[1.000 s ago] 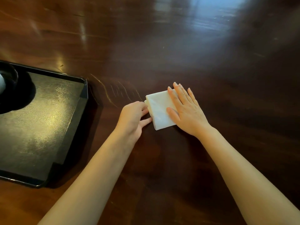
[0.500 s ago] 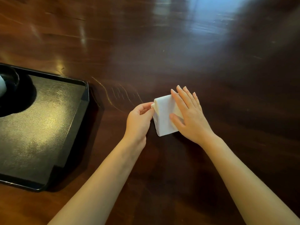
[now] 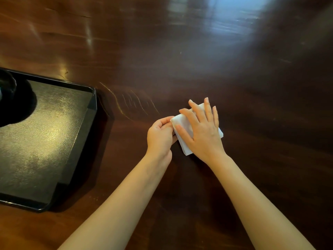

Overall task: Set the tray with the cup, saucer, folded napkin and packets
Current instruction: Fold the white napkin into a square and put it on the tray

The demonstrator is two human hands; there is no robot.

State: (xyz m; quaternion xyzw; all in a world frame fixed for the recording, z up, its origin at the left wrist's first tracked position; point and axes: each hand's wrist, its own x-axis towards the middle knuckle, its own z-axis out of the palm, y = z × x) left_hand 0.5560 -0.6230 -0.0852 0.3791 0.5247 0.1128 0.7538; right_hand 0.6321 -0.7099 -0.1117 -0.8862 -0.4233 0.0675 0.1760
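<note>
Right grip (image 3: 203, 134) flat on napkin (image 3: 186, 149) (white, folded), left grip (image 3: 159, 136) pinching its edge

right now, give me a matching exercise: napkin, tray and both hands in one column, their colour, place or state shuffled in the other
1 napkin
2 tray
3 left hand
4 right hand

a black, left of the hands
b lies flat on the napkin, fingers straight
c white, folded, on the table
d pinches the napkin's left edge

Pairs: 1-c, 2-a, 3-d, 4-b
</note>
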